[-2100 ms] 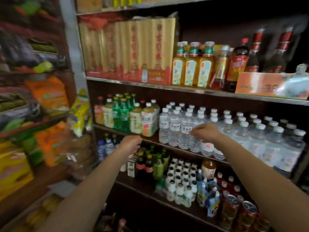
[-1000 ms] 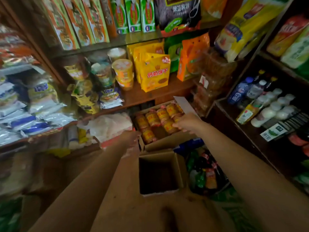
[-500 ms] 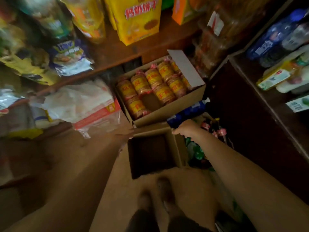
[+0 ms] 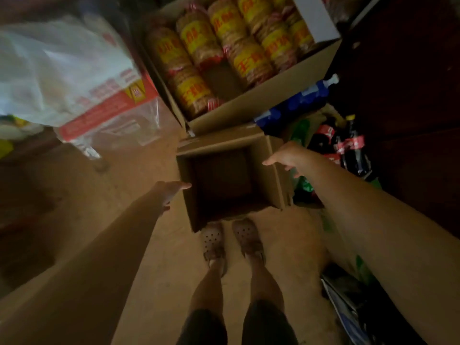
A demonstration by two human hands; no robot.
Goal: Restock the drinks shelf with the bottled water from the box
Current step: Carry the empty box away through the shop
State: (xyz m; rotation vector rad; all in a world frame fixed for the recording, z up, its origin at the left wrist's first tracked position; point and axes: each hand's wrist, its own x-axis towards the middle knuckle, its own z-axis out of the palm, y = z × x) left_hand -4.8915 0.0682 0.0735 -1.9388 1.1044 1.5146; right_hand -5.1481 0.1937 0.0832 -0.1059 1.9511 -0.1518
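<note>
Since the earlier frame both hands have dropped to the box: open cardboard box on the floor by the feet, interior dark. Left hand at its left wall, right hand at its right wall; fingers extended, holding nothing.

Brown floor under me, dim. Open cardboard box stands on it just ahead of my clogs, inside dark, nothing visible in it. Beyond box, touching its far flap: bigger carton packed with biscuit rolls. Right of box: cola bottles lying in heap, blue pack behind them. Left of carton: white and red plastic bags, blurred.
</note>
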